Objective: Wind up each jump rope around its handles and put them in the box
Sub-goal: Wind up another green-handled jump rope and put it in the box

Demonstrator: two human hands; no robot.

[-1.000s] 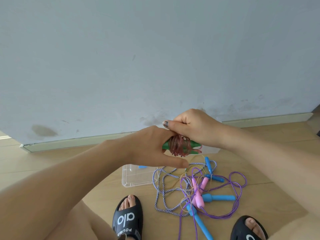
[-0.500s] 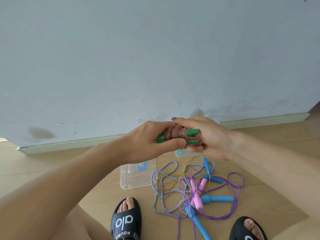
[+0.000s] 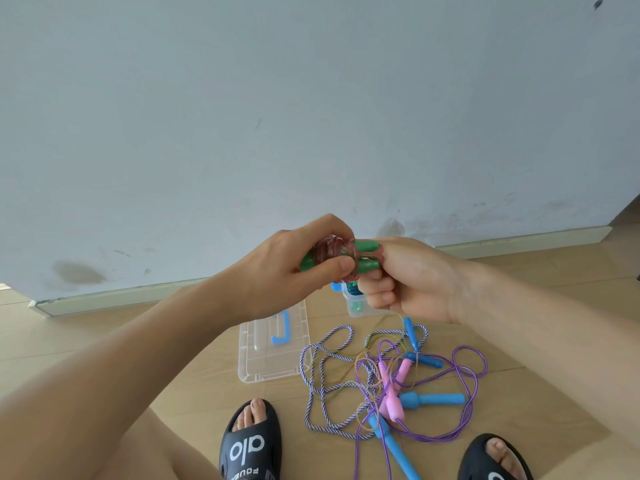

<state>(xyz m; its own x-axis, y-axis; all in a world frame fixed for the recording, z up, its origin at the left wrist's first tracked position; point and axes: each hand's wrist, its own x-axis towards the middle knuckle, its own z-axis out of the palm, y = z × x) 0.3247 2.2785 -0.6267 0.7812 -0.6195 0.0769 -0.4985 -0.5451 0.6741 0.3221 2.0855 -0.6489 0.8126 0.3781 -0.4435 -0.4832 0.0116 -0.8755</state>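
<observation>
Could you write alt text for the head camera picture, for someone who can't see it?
Two hands, left hand and right hand, hold a pair of green handles wound with pink rope. Below, on a wooden floor, lie tangled jump ropes and a clear lid.

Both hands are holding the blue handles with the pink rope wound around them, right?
Not quite: the head view shows the left hand and right hand holding green handles, not blue, with the pink rope wound around them.

Pale grey wall up top, scuffed and stained down low near the baseboard. Light wood floor below, plus two black slides at the bottom edge.
</observation>
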